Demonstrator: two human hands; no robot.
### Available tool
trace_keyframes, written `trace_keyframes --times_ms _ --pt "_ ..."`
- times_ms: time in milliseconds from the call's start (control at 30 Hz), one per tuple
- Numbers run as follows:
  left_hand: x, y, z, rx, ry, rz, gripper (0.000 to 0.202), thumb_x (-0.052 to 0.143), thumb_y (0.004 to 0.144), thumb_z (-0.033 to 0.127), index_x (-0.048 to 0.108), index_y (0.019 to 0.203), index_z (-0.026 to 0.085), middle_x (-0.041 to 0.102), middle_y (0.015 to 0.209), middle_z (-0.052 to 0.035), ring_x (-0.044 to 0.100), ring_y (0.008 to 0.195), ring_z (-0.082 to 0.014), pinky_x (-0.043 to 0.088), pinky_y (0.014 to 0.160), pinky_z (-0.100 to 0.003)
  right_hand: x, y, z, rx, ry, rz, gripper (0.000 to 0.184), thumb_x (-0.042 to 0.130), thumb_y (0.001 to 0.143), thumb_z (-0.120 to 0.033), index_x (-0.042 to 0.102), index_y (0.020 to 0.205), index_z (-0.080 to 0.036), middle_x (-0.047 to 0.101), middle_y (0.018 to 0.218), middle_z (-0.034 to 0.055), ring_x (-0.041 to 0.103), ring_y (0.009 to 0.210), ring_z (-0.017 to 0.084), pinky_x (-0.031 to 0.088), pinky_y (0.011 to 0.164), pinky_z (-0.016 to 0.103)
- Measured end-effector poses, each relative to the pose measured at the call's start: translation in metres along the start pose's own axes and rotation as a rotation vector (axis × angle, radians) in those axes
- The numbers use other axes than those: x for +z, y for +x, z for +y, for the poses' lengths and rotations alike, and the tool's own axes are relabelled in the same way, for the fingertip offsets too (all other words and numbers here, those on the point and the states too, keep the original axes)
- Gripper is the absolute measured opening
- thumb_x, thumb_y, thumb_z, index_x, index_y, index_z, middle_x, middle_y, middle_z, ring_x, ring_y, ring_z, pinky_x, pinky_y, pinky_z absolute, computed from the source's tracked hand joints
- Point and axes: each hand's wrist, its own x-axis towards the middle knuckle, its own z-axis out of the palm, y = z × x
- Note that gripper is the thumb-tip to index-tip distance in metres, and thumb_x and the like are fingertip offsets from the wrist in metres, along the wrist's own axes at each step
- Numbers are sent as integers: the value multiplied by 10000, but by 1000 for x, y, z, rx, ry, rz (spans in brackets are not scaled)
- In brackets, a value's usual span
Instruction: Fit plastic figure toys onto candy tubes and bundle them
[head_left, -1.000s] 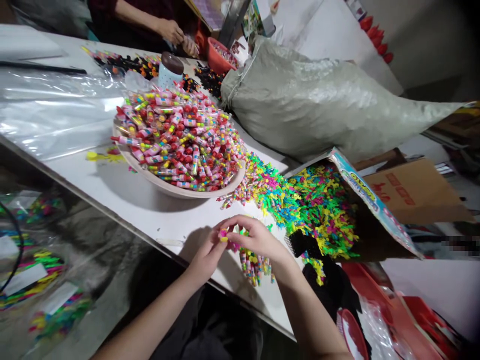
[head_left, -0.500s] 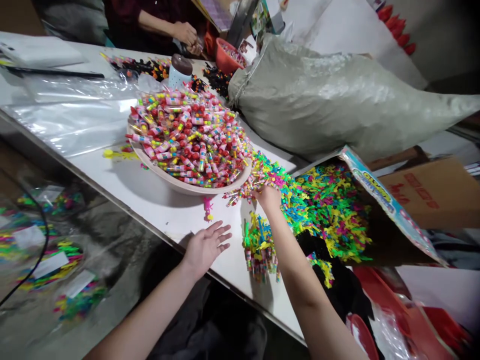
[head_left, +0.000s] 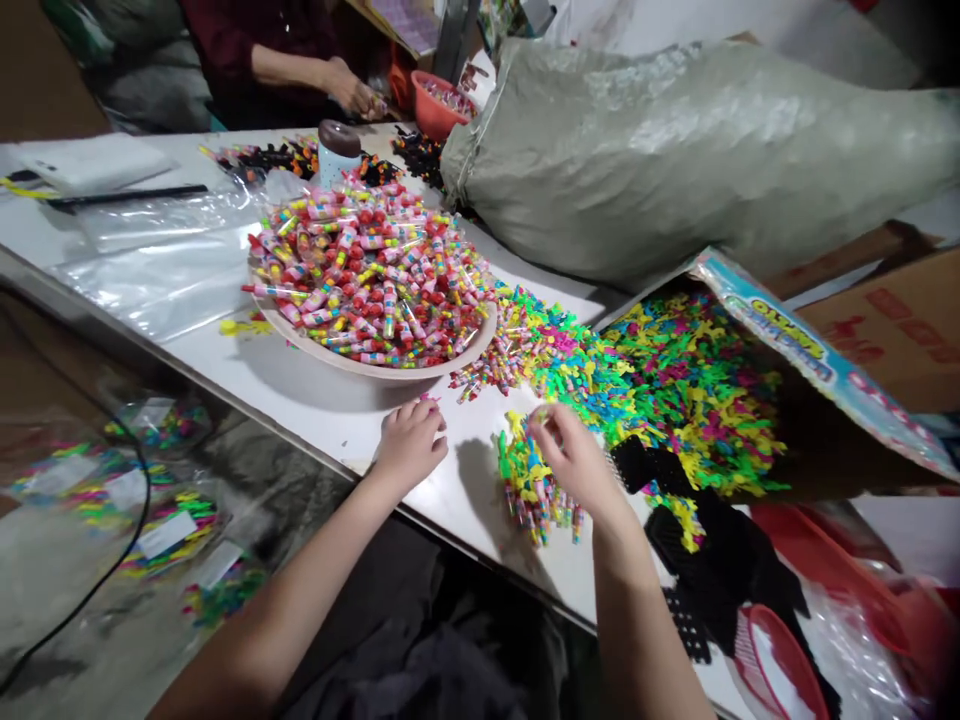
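Note:
My left hand (head_left: 409,442) lies on the white table (head_left: 315,410) just below the bowl's rim. Its fingers are curled down over a small pink toy piece (head_left: 429,399). My right hand (head_left: 576,458) hovers over a small heap of assembled candy-and-toy pieces (head_left: 529,485), thumb and fingers pinched on something too small to name. A wide beige bowl (head_left: 360,364) heaped with small colourful candy tubes (head_left: 367,270) stands beyond both hands. Loose neon plastic toys (head_left: 675,380) spill from an open printed box (head_left: 810,350) on the right.
A big grey woven sack (head_left: 675,150) lies behind the box. Clear plastic bags (head_left: 150,270) cover the table's left. A cup with a brown lid (head_left: 337,150) and a red basket (head_left: 439,105) stand at the back, near another person's hand (head_left: 352,95). Red baskets (head_left: 780,670) sit low right.
My left hand moved forward from lying open on the table and closed over the pink piece. My right hand drew back from the spilled candy tubes to above the small heap.

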Motion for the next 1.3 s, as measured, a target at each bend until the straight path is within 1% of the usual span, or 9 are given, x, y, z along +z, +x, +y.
trace_keyframes --times_ms 67,167,300,433,633,733,833,1067,1300 --pt "4 -3 -1 26 -13 -11 198 443 759 119 594 857 203 566 1004 -75 473 993 -257 375 860 -434 14 -40 -10 58 226 -54 144 426 854 -323 516 854 -211 561 752 20 515 664 149 412 608 267" --pt "7 -13 -5 32 -181 33 344 395 747 46 573 1000 198 506 1040 -77 478 1014 -214 379 901 -395 47 -88 -20 140 580 -96 108 456 834 -303 509 814 -211 562 750 20 527 636 138 440 585 264" --pt "-1 -34 1 -211 -713 81 444 538 734 168 493 1175 191 477 1111 -83 528 944 -163 410 874 -341 78 -122 -30 218 905 -39 98 519 798 -300 520 808 -203 576 763 22 542 631 124 460 605 261" --pt "-13 -64 33 -458 -1382 -105 484 679 654 170 558 1122 197 563 1121 -61 537 928 -122 412 831 -232 78 -135 -38 241 1069 66 144 625 735 -279 591 843 -190 610 792 23 577 717 127 465 700 264" --pt "-15 -95 98 -582 -1912 -157 380 682 675 123 602 1035 215 608 895 -13 560 778 -77 447 636 -144 75 -146 -50 340 1482 205 209 703 683 -282 659 869 -197 659 794 9 604 699 105 486 707 238" --pt "-13 -99 124 -589 -2005 -116 330 618 743 134 579 1040 271 586 886 12 560 749 -60 423 531 -114 77 -152 -58 389 1615 380 200 703 687 -301 661 852 -196 662 784 6 595 652 93 491 616 210" --pt "-13 -100 138 -603 -1972 -61 238 651 725 157 604 945 236 583 853 20 553 686 -46 427 526 -117 75 -156 -60 408 1684 511 203 702 688 -316 650 849 -204 665 781 4 614 671 116 513 612 237" --pt "0 -112 149 -636 -1867 -2 292 777 587 270 618 792 136 630 805 -1 567 660 -43 446 603 -135 72 -162 -55 396 1823 571 234 735 649 -319 643 822 -191 660 697 -10 632 669 132 545 711 304" --pt "4 -122 149 -612 -1780 144 317 792 559 266 570 765 172 590 705 49 551 620 -46 449 636 -169 69 -168 -55 379 1891 546 220 724 669 -308 644 835 -188 666 738 -8 628 665 113 542 696 266"
